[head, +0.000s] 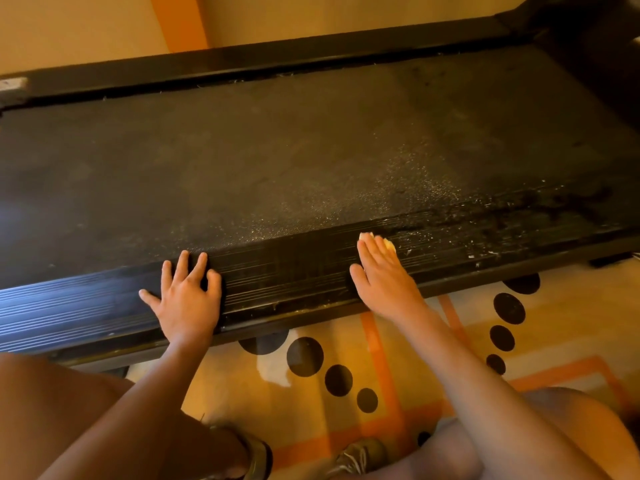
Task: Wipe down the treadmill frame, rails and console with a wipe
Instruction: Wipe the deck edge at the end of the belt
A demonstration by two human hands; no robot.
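A black treadmill lies across the view, its ribbed near side rail (291,271) running left to right in front of me. My left hand (187,296) rests flat on that rail with fingers spread. Further right on the rail, my right hand (384,275) presses a small yellowish wipe (388,242) with straight fingers; only the wipe's far edge shows past the fingertips. The dusty running belt (311,161) lies beyond the rail, with pale specks near the right hand. The far rail (259,64) runs along the wall. The console is out of view.
A patterned orange and cream floor with black dots (346,368) lies below the rail. My knees and shoes (360,455) are at the bottom edge. A tan wall (86,26) stands behind the treadmill, and a dark upright part (588,46) rises at the right.
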